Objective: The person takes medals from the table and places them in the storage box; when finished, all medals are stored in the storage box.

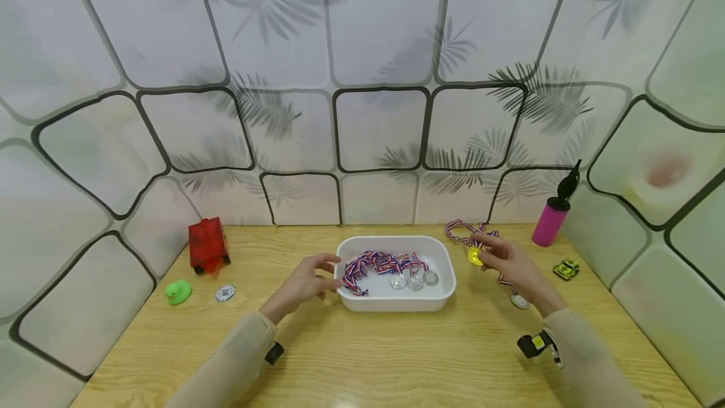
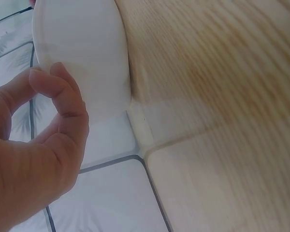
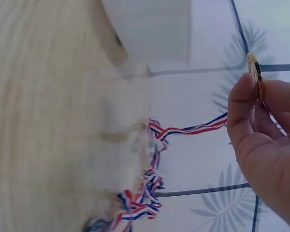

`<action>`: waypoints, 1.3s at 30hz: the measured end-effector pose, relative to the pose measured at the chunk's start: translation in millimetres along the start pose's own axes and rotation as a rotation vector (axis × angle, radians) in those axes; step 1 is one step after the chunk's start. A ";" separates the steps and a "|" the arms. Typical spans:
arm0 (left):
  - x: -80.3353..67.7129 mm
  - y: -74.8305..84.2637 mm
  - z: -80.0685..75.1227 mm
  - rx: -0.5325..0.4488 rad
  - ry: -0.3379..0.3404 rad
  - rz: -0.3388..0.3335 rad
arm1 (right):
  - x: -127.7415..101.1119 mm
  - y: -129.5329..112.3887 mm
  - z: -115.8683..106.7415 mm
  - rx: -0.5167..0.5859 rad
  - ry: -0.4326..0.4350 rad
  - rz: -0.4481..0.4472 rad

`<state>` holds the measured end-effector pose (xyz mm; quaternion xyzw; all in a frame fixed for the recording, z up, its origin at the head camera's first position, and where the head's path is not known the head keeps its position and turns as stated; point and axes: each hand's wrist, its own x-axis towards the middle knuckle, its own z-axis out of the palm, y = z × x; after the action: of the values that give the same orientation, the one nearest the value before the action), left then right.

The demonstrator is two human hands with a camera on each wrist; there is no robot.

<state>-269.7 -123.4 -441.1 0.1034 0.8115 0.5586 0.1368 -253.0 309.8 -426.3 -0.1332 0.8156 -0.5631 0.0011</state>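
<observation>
1. Your right hand (image 1: 512, 263) pinches the gold medal (image 1: 474, 256) by its rim – it's just right of the white tub (image 1: 447, 269), so the tub lies to the left of your grip.
2. The medal's ribbon (image 3: 183, 131) trails back & right, down onto the bench (image 1: 396, 351).
3. Your left hand (image 1: 308, 282) has loose fingers on the tub's left wall, holding nothing.
4. In the tub: silver medals (image 1: 415, 280) w/ ribbons.
5. There's bare wood in front, and a pink bottle (image 1: 549, 222) far right.

Bare tabletop (image 1: 396, 357) before white bin (image 1: 447, 269)
</observation>
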 end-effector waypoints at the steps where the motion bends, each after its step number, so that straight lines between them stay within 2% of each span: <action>1: 0.0 0.2 0.0 0.000 -0.001 -0.001 | 1.2 -2.5 -1.5 0.006 -0.007 -0.019; 4: 0.0 0.4 0.0 0.000 0.000 0.000 | 5.0 -10.7 -5.3 0.017 -0.021 -0.076; 14: 2.4 -2.4 0.5 -0.004 0.000 -0.008 | 17.2 -49.4 -17.5 -0.005 0.004 -0.146; 25: 2.9 -2.7 0.5 -0.005 -0.008 -0.002 | 28.4 -88.2 -27.8 -0.005 0.100 -0.209; 33: 1.7 -1.6 0.1 -0.008 -0.015 0.005 | 34.3 -108.4 -29.2 0.100 0.063 -0.287; 39: 2.5 -2.6 -0.7 -0.003 -0.015 0.007 | 37.4 -125.9 -29.7 0.077 0.059 -0.311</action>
<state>-272.3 -124.2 -443.5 0.1105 0.8091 0.5597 0.1411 -266.4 287.3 -294.2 -0.2408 0.7626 -0.5911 -0.1050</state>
